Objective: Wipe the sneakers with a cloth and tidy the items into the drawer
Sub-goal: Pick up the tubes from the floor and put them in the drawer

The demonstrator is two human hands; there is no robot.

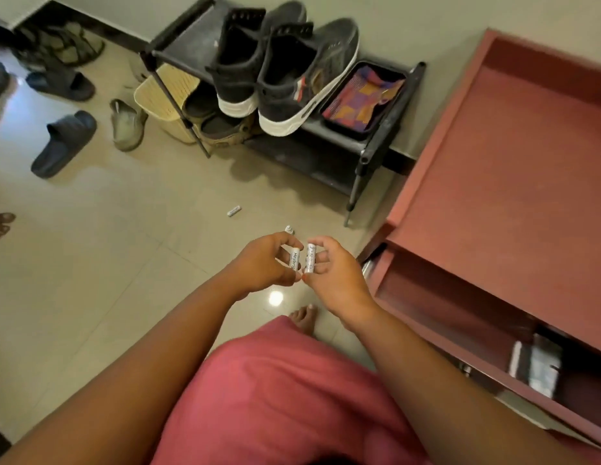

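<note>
So, step: tidying, I reckon
Left hand [259, 263]: pinching a battery [294, 260]
Right hand [336, 273]: pinching a second battery [310, 258]
Drawer [460, 297]: open, just right of me
Next: drop both in, grab floor strays [234, 211]
Sneakers [292, 72]: up on rack [366, 146]

The open drawer [466, 317] is cut off at the right edge, its blurred contents [535, 367] unreadable.

both hands meet at centre, left hand [262, 260] and right hand [332, 270] each pinching a small white cylinder.
</note>
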